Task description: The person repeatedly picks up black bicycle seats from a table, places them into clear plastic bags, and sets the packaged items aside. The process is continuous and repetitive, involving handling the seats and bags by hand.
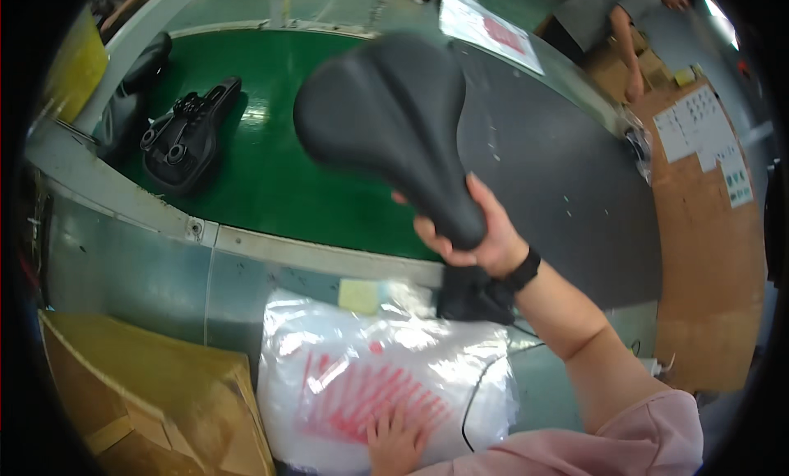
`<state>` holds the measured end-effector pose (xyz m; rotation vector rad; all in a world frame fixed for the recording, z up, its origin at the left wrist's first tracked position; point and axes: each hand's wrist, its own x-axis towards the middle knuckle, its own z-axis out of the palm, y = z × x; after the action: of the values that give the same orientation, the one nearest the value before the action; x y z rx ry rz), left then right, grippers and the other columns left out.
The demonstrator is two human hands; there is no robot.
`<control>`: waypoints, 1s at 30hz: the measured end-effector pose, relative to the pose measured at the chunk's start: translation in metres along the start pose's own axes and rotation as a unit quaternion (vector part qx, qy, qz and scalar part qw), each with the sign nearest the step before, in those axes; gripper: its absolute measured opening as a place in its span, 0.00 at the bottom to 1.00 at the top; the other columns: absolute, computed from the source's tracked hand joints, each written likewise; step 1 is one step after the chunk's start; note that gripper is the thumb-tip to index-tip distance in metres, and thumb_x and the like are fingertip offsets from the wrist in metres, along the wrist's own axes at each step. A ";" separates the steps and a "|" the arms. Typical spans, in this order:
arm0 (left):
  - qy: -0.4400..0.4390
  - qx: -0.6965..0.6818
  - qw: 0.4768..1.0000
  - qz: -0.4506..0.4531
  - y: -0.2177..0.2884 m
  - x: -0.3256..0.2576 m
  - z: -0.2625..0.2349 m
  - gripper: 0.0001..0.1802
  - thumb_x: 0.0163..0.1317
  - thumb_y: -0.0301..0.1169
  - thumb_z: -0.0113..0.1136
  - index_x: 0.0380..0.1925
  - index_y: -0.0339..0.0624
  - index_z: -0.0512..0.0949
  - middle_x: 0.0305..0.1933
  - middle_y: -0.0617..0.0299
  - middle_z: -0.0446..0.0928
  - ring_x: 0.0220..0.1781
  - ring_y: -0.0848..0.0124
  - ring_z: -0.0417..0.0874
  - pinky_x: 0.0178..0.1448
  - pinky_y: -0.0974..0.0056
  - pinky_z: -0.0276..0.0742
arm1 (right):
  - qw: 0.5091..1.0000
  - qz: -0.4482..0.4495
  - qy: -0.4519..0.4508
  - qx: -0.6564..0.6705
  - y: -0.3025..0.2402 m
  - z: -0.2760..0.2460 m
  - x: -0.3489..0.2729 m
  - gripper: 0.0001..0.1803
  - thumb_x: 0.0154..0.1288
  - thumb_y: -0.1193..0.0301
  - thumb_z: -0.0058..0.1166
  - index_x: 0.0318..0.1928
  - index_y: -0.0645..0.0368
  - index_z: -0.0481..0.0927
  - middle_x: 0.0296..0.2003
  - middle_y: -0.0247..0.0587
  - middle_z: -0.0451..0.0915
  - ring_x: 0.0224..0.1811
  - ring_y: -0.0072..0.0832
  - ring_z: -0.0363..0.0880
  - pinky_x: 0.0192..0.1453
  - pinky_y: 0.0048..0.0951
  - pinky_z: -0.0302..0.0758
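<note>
With the right hand (496, 236), I am gripping the saddle (382, 110) by its nose above the green surface (275, 168); the left hand (396, 445), fingers spread, is apparently resting on the bags (345, 365).

Motion-softened saddle, half-hidden fingers and clipped edges
The saddle (386, 98) blurs beyond the right hand (485, 229), its underside out of sight; its nose hides parts of the gripping fingers. Just below that hand, a black item (472, 295), partly covered by the wrist, is too unclear to identify. The left hand (397, 435) is slightly blurred, its wrist cut off by the lower edge; left of it, a cardboard box (185, 390) is clipped too. Far right of the right hand, print on the paper sheets (690, 123) is too small to read.
</note>
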<state>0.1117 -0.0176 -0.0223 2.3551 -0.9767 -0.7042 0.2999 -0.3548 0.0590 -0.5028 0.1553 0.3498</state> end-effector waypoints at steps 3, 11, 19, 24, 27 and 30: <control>0.054 0.042 0.997 0.028 0.010 0.014 -0.011 0.27 0.55 0.42 0.61 0.58 0.65 0.74 0.69 0.54 0.62 0.69 0.49 0.61 0.70 0.37 0.51 | 0.998 -0.001 -0.011 0.062 0.047 0.008 -0.094 0.54 0.62 0.37 0.45 0.70 0.69 0.46 0.35 0.50 0.71 0.28 0.29 0.75 0.14 0.19 0.68; 0.170 0.123 0.977 0.032 0.018 0.012 -0.004 0.32 0.56 0.38 0.62 0.63 0.51 0.67 0.69 0.48 0.60 0.71 0.45 0.57 0.69 0.40 0.52 | 0.981 -0.084 0.089 -0.148 0.113 0.049 -0.318 0.37 0.62 0.48 0.54 0.58 0.70 0.69 0.41 0.54 0.77 0.35 0.31 0.80 0.22 0.23 0.74; 0.139 0.107 0.984 0.032 0.113 -0.059 0.061 0.40 0.46 0.32 0.68 0.59 0.31 0.63 0.55 0.41 0.68 0.54 0.48 0.69 0.61 0.52 0.65 | 0.397 -0.099 0.524 -0.747 0.179 0.012 -0.465 0.45 0.43 0.70 0.67 0.64 0.57 0.59 0.46 0.56 0.72 0.48 0.52 0.76 0.50 0.42 0.75; 0.176 0.233 0.952 0.087 0.096 -0.044 0.085 0.38 0.45 0.31 0.65 0.59 0.33 0.64 0.53 0.49 0.66 0.52 0.53 0.69 0.52 0.56 0.71 | 0.502 0.005 0.517 -0.693 0.224 -0.018 -0.480 0.49 0.43 0.64 0.70 0.63 0.61 0.56 0.50 0.62 0.73 0.51 0.56 0.74 0.52 0.43 0.74; 0.158 0.190 0.964 0.093 0.135 -0.081 0.073 0.30 0.46 0.25 0.61 0.54 0.36 0.68 0.49 0.49 0.68 0.49 0.55 0.71 0.48 0.55 0.73 | 0.613 -0.036 0.495 -0.615 0.242 -0.044 -0.478 0.54 0.43 0.58 0.73 0.63 0.70 0.55 0.56 0.65 0.71 0.56 0.53 0.74 0.58 0.39 0.72; 0.135 0.249 0.957 0.068 0.109 -0.084 0.093 0.25 0.50 0.24 0.57 0.52 0.39 0.70 0.48 0.51 0.69 0.50 0.57 0.72 0.45 0.58 0.75 | 0.735 -0.077 0.490 -0.463 0.250 -0.054 -0.463 0.54 0.45 0.54 0.73 0.63 0.73 0.57 0.55 0.56 0.73 0.54 0.39 0.76 0.58 0.34 0.72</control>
<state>-0.0510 -0.0451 -0.0025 2.6740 -1.2887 -0.0728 -0.2251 -0.3112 0.0077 -1.6776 0.9983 -0.0770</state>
